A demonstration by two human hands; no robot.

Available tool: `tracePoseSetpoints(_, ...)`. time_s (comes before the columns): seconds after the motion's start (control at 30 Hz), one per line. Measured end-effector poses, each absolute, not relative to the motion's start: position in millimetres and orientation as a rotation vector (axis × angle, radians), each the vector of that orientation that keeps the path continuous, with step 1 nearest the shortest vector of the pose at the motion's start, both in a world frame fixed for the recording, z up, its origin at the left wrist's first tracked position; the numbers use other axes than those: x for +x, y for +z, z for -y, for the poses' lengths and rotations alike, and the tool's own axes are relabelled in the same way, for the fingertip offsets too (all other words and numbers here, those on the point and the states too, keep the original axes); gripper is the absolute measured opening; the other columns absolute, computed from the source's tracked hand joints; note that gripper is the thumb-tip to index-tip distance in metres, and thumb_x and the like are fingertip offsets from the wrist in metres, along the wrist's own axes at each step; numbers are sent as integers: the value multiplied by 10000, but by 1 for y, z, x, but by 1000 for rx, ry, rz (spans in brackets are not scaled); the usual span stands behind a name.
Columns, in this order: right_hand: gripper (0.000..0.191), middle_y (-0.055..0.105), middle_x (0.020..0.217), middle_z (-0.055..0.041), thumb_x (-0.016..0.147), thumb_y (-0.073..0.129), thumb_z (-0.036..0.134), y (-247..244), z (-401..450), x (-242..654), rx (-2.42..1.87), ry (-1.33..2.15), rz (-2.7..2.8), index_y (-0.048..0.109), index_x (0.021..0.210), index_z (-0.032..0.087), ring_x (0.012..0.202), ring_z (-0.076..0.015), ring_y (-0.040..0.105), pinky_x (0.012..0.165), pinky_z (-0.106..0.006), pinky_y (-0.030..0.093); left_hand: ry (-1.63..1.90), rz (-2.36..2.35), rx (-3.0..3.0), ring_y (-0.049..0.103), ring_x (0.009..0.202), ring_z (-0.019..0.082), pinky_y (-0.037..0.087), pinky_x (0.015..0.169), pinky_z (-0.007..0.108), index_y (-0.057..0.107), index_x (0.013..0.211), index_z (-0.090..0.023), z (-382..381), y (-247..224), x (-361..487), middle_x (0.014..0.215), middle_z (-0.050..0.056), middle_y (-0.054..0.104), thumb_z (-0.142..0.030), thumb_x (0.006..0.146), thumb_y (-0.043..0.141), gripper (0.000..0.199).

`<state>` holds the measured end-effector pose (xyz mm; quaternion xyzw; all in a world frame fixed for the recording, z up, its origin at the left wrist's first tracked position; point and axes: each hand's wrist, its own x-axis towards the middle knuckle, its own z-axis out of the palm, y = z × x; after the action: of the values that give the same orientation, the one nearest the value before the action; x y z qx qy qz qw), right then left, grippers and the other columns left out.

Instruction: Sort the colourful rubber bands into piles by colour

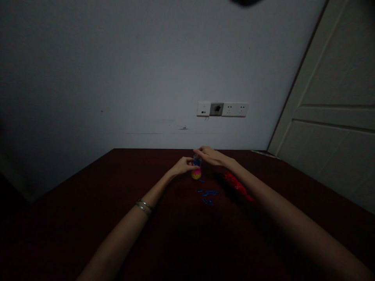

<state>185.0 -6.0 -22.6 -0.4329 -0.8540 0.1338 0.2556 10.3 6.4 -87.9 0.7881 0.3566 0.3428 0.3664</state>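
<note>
Head view: a pale wall [117,58] fills the back, and the dark red table [164,242] runs up to it, with a panelled door [336,78] at the right. A row of sockets [234,109] sits on the wall.

My right hand [212,156] arches over the top of a small clear jar, fingers bent at its mouth; I cannot tell how far they are parted or whether they pinch anything. My left hand [182,166] is closed around the jar's middle, thumb and fingers on its side. A red bundle [236,183] lies on the table beside my right forearm.

The jar [196,174] stands upright between my hands, blue showing near the top, pink and yellow lower down. Bracelets [143,207] circle my left wrist. Small blue pieces [211,192] lie scattered on my side of the jar.

To work well here, I judge, my left grip should be firm but not squeezing, the jar vertical, and my right fingers centred over the mouth. In this dim light, slow movements would spare a knock.
</note>
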Motion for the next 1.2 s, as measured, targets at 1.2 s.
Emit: tracePoseSetpoints(1.2,548,644,837,-97,898,252,438,5,19,203,-1098,140,2298,686,801,118,805,-180,573,763,-288,396,787,-940,2086,356,512,69,252,484,206,623,883,-94,-3,-82,6,571,-42,445,-421,645,649,404)
